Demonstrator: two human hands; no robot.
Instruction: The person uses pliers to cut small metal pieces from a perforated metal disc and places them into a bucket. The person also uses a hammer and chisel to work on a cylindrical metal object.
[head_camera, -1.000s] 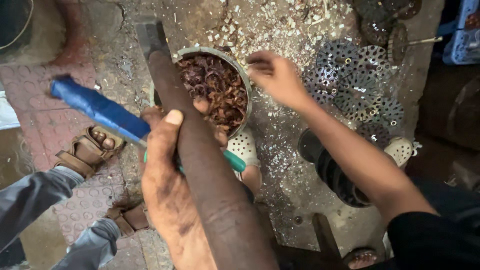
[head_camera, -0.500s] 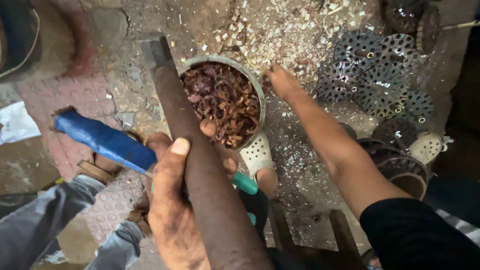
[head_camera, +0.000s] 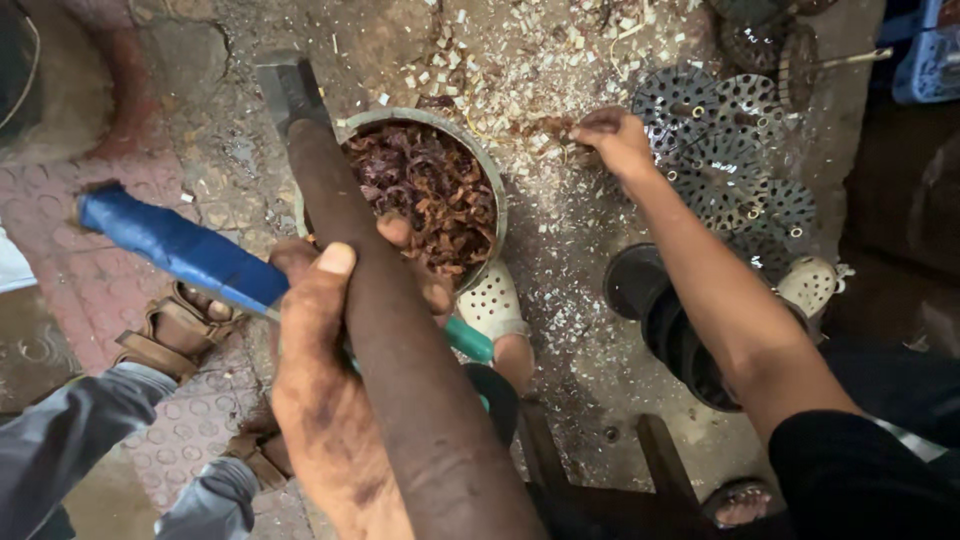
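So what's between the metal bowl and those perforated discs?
Pale wood chips scattered on the ground, with the right hand on them, in the head view.

One cam only, worn on the head, looking nearly straight down at the ground from close above. The left hand (head_camera: 325, 400) and the thick brown bar (head_camera: 400, 380) it grips fill the lower middle, very near the lens (bar runs up and away from the cam). The metal bowl (head_camera: 490, 175) sits mid-frame, farther down. No 2nd view, so no shared area.
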